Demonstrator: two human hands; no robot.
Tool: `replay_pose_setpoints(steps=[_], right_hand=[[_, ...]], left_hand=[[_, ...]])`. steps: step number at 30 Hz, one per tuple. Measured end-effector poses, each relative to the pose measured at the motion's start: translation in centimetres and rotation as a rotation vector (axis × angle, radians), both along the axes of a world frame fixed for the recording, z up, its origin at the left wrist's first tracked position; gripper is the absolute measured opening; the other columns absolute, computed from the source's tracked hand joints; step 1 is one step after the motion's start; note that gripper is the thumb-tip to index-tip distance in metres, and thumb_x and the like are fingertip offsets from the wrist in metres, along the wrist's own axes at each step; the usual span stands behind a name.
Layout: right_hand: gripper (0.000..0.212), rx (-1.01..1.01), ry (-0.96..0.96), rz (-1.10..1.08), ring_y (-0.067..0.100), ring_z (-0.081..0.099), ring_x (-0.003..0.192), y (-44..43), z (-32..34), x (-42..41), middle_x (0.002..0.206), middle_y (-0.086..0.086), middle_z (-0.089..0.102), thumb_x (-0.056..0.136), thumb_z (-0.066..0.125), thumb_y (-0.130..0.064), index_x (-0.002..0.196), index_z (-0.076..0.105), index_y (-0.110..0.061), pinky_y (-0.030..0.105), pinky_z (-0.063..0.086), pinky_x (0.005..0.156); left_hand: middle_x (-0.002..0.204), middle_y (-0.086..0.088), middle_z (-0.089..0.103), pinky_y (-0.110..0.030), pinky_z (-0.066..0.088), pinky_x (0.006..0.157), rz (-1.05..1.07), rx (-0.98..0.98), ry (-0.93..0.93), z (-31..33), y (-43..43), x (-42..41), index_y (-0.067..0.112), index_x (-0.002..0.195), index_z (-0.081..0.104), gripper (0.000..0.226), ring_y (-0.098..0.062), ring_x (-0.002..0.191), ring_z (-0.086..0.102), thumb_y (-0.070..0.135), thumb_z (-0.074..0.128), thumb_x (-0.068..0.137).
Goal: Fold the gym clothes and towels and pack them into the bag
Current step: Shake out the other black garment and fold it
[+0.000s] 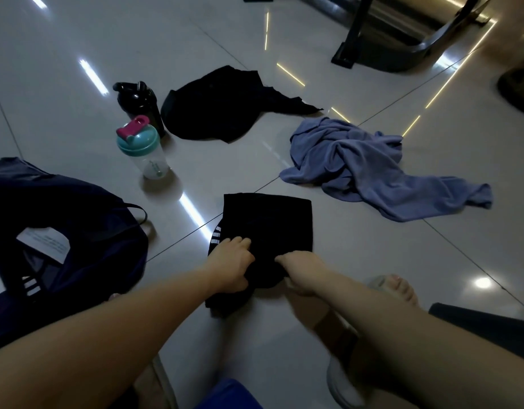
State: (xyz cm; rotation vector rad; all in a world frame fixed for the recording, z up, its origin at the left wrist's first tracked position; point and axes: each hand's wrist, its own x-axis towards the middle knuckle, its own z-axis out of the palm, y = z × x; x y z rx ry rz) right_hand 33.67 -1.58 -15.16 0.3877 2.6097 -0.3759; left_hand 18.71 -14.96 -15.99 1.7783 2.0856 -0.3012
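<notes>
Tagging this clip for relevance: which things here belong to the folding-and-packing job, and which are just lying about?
Job: striped garment, in the grip of left hand and right hand; black garment; towel; bag.
Lying about: black bottle; clear bottle.

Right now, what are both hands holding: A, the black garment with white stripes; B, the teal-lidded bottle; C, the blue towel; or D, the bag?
A: the left hand and right hand both grip the near end of the black striped garment, while the blue towel lies crumpled apart.
</notes>
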Motion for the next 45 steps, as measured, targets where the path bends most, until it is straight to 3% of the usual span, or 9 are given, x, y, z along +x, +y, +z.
replay_pose_setpoints(steps=[4,9,17,24,28,32,35,38,45], right_hand=[[0.020,-0.199,-0.025,-0.126,0.025,0.058,0.073,2.3,2.0,-0.2,0.079,0.005,0.063,0.080,0.061,-0.012,0.068,0.049,-0.023,0.036,0.050,0.067],[0.025,-0.622,-0.016,-0.464,0.020,0.047,0.052,4.4,4.4,-0.1,0.060,0.009,0.049,0.076,0.062,0.003,0.059,0.051,-0.011,0.031,0.039,0.054],[0.010,-0.722,0.093,-0.744,0.020,0.058,0.071,6.2,2.4,0.0,0.080,0.009,0.058,0.086,0.069,-0.007,0.087,0.060,-0.009,0.029,0.044,0.062],[0.012,-0.818,0.056,-1.029,0.017,0.068,0.070,7.1,0.2,-0.7,0.090,0.006,0.071,0.095,0.064,-0.014,0.106,0.067,-0.010,0.022,0.049,0.052],[0.030,-0.761,0.117,-1.140,0.021,0.063,0.062,7.6,-0.5,-1.3,0.077,0.007,0.065,0.097,0.064,-0.036,0.094,0.065,-0.006,0.025,0.044,0.053],[0.063,-0.749,0.228,-0.994,0.019,0.058,0.059,7.7,-0.2,-1.0,0.068,-0.003,0.055,0.081,0.056,-0.078,0.085,0.056,-0.015,0.028,0.041,0.060],[0.025,-0.874,0.290,-0.902,0.008,0.072,0.079,7.6,0.5,-0.3,0.090,-0.007,0.074,0.089,0.075,-0.040,0.105,0.069,-0.021,0.022,0.054,0.066],[0.013,-0.686,0.284,-0.868,0.020,0.071,0.086,8.0,-0.8,-0.1,0.092,0.005,0.074,0.086,0.076,-0.008,0.099,0.072,-0.007,0.028,0.054,0.073],[0.020,-0.619,0.312,-1.102,0.025,0.063,0.075,9.1,-4.1,-0.8,0.079,0.010,0.065,0.098,0.061,-0.021,0.087,0.068,-0.005,0.033,0.044,0.065]], left_hand=[[0.088,-0.001,0.064,-0.027,0.041,0.065,0.248,-0.069,-0.339,1.7,1.0,-1.8,0.020,0.078,0.060,0.015,-0.022,0.084,0.061,0.031,0.071,0.075],[0.061,0.005,0.058,-0.024,0.045,0.060,0.479,-0.113,-0.621,4.8,2.6,-3.7,0.014,0.069,0.063,0.010,-0.013,0.061,0.058,0.017,0.068,0.078],[0.095,-0.009,0.074,-0.033,0.059,0.079,0.730,-0.152,-0.756,3.7,4.2,-5.4,0.006,0.092,0.075,0.018,-0.025,0.088,0.072,0.022,0.074,0.082],[0.103,0.007,0.077,-0.025,0.054,0.088,0.896,-0.031,-0.995,3.1,4.3,-8.1,0.025,0.108,0.074,0.060,-0.010,0.094,0.073,0.068,0.081,0.067],[0.101,-0.004,0.077,-0.021,0.057,0.078,0.850,-0.032,-0.887,1.5,4.3,-8.8,0.014,0.103,0.072,0.036,-0.017,0.093,0.074,0.023,0.089,0.073],[0.085,-0.010,0.077,-0.022,0.056,0.058,1.129,0.094,-0.898,-0.4,4.9,-8.3,0.006,0.093,0.075,0.016,-0.019,0.069,0.074,0.016,0.080,0.082],[0.086,-0.009,0.077,-0.023,0.056,0.060,1.182,0.107,-0.925,-1.2,5.0,-8.0,0.007,0.095,0.073,0.025,-0.019,0.070,0.074,0.024,0.084,0.080],[0.079,-0.007,0.074,-0.025,0.055,0.062,1.170,0.175,-0.883,-1.4,5.2,-8.0,0.004,0.087,0.072,0.034,-0.021,0.069,0.072,0.034,0.086,0.078],[0.107,-0.003,0.065,-0.038,0.047,0.082,0.882,0.491,-0.154,-1.8,4.1,-8.3,0.017,0.112,0.064,0.033,-0.028,0.100,0.062,0.042,0.061,0.090]])
